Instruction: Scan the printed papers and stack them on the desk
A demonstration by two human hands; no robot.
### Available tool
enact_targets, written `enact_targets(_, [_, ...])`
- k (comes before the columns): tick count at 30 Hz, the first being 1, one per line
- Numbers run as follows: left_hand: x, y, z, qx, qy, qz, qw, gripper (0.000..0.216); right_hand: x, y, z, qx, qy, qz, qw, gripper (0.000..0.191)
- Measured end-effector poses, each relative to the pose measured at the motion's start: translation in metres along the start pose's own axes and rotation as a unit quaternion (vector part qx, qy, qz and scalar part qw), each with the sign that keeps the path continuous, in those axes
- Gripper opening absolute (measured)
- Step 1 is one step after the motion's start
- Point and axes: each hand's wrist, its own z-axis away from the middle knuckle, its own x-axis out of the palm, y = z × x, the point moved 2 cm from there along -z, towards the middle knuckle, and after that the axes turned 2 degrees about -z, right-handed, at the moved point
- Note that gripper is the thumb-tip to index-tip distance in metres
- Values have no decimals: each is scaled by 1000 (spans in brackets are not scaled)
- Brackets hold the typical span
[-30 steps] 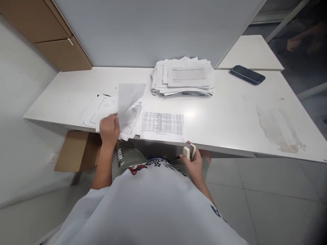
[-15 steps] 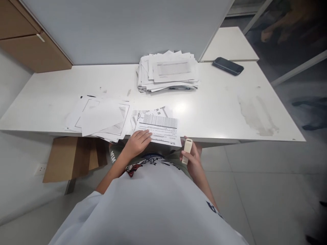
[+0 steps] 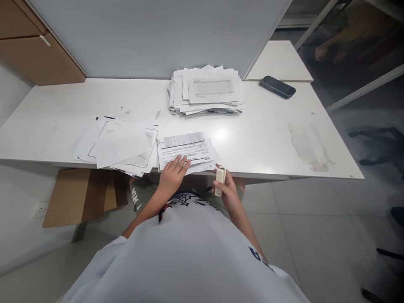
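Note:
My left hand (image 3: 173, 174) lies with its fingers stretched out over the lower edge of a printed sheet (image 3: 184, 143). That sheet has a grey table across its top and rests on another white sheet, which shows at its right side. A cream-coloured stapler (image 3: 220, 182) is upright in my right hand (image 3: 229, 191), fingers and thumb wrapped round it, just off the desk's front edge. To the left of my left hand is a loose pile of papers (image 3: 121, 143), a blank sheet on top, some corners hanging over the edge.
Against the grey panel (image 3: 164, 38) stands a thick stack of papers (image 3: 208, 91). A dark phone (image 3: 277, 86) lies at the back right of the white desk (image 3: 252, 139). Cardboard boxes are at the back left (image 3: 47, 63) and beneath the desk (image 3: 67, 195).
The printed sheet has slid left and turned under my left hand, now covering the papers that showed behind it. My right hand with the stapler has shifted slightly left and up.

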Motion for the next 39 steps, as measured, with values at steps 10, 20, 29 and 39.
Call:
enact_targets(10, [-14,-3,6,32,-90,36,995,49,-5,-8,-16,-12,14,-65,998,66])
enact_targets(20, [-5,-19,25,99,-76,92,988,38,-7,-2,-23,-22,32,-25,999,73])
enact_targets(29, [-4,-2,4,60,-72,50,994,39,7,-3,-18,0,16,-67,998,68])
enact_targets(39, [14,0,-40,107,-157,28,981,58,16,-20,13,1,-17,-132,991,60])
